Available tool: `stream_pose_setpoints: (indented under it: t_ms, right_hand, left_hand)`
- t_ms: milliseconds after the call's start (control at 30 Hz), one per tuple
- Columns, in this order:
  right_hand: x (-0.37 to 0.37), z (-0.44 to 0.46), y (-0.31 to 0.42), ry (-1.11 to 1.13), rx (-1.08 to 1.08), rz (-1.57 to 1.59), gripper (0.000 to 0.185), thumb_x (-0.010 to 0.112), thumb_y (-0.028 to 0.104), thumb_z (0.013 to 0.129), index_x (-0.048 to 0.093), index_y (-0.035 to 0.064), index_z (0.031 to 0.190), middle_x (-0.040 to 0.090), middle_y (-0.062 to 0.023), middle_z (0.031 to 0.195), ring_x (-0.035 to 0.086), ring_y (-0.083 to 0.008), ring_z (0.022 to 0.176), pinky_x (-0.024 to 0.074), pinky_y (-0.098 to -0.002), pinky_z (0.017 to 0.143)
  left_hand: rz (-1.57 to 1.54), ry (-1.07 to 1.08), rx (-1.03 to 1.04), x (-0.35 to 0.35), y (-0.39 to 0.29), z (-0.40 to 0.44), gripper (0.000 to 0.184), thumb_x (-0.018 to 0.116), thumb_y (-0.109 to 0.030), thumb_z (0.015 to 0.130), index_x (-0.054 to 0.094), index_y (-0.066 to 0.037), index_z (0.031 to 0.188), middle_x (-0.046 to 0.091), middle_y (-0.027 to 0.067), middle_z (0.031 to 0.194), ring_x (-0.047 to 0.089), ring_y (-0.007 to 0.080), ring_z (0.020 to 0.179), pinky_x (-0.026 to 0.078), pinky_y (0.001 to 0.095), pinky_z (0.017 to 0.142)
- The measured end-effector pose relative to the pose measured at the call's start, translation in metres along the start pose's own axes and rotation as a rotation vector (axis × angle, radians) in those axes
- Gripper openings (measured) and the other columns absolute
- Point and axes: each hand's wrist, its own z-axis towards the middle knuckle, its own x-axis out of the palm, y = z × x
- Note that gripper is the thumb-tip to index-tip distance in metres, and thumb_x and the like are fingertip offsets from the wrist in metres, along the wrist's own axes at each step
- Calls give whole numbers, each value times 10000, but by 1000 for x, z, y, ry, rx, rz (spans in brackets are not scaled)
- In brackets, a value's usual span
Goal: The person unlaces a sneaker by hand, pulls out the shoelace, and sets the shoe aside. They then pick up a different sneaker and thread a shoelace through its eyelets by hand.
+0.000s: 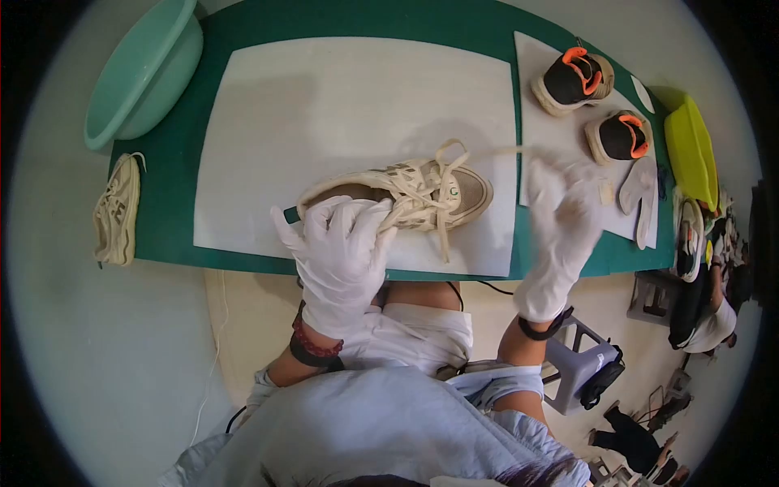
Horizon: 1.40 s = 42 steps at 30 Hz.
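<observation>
A cream lace-up sneaker point(422, 195) lies on the white board with its toe to the right and its opening to the left. My left hand point(337, 252), in a white glove, grips the shoe by its collar and near side, fingers over the opening. To the right of the toe, my gloved right hand point(564, 203) is raised and smeared by motion. A pale shoelace point(499, 151) runs taut from the shoe toward its closed fingertips. Other lace loops lie loose over the tongue and toe.
The white board point(276, 105) rests on a green table point(357, 20). A matching cream shoe point(118, 209) stands at the left edge, below a teal basin point(154, 73). Black-and-orange shoes point(574, 79), insoles point(639, 195) and a yellow basin point(690, 150) are at right. Other people point(706, 316) sit farther off.
</observation>
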Motion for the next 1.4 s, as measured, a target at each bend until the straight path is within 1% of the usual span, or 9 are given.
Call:
stream_pose_setpoints:
  t_ms: [267, 367, 467, 533, 667, 967, 1167, 1300, 1400]
  right_hand:
    - [34, -48, 47, 201, 31, 196, 297, 868, 180, 799, 757, 117, 1067, 669, -86, 984, 646, -264, 887, 531, -363, 750]
    - [38, -48, 39, 167, -27, 225, 276, 857, 180, 813, 748, 126, 1061, 662, -91, 1009, 638, -264, 847, 526, -353, 707]
    - [34, -39, 45, 223, -31, 265, 193, 830, 145, 842, 718, 95, 992, 656, -85, 976, 616, -229, 765, 508, -318, 668]
    - [34, -37, 44, 254, 14, 347, 153, 800, 118, 878, 684, 68, 963, 652, -57, 945, 595, -169, 727, 491, -288, 655]
    - [40, -30, 28, 508, 539, 931, 141, 728, 107, 949, 606, 42, 974, 608, 35, 921, 528, -45, 779, 458, -240, 681]
    - [16, -34, 25, 213, 423, 483, 240, 787, 116, 894, 686, 28, 1093, 627, 3, 927, 502, -100, 752, 455, -245, 738]
    - [23, -65, 44, 259, 82, 184, 532, 849, 188, 837, 675, 99, 1333, 645, -117, 1086, 616, -238, 946, 530, -327, 842]
    - [40, -83, 35, 91, 169, 281, 577, 871, 200, 803, 664, 78, 1328, 634, -139, 1103, 620, -273, 1011, 517, -343, 877]
    - [33, -90, 41, 97, 193, 183, 434, 840, 188, 831, 688, 45, 1211, 633, -138, 1081, 617, -279, 1019, 511, -383, 861]
  left_hand:
    - [-160, -89, 42, 5, -10, 2, 352, 843, -208, 790, 736, -206, 1125, 619, -19, 1268, 514, 252, 1228, 273, 509, 1165]
    - [-130, -155, -19, 17, -9, -4, 277, 806, -290, 841, 731, -262, 1106, 632, -66, 1210, 556, 244, 1211, 124, 647, 1203]
    - [-133, -166, 12, 13, -7, -7, 326, 847, -201, 800, 726, -197, 1102, 654, -15, 1166, 548, 249, 1187, 241, 524, 1185]
    - [-139, -144, -20, 15, -6, -8, 336, 835, -224, 814, 704, -227, 1123, 663, -56, 1116, 589, 211, 1145, 137, 616, 1207]
    - [-170, -167, -98, 29, 0, -14, 356, 849, -214, 801, 680, -233, 1114, 668, -99, 1063, 627, 158, 1069, 84, 674, 1216]
    - [-86, -144, -56, 33, 2, -15, 343, 830, -266, 830, 669, -226, 1129, 665, -87, 1104, 620, 176, 1084, 69, 689, 1201]
    - [-117, -171, 29, -7, -15, 6, 483, 806, -254, 815, 684, -146, 1270, 625, 37, 1334, 497, 273, 1255, 351, 451, 1110]
    - [-23, -14, 77, -11, -28, 32, 316, 747, -309, 864, 691, -226, 1163, 614, -63, 1314, 502, 236, 1266, 220, 697, 1054]
    - [59, 92, 162, -1, -25, 36, 199, 727, -270, 885, 675, -215, 1069, 631, -59, 1232, 544, 225, 1208, 249, 684, 1063]
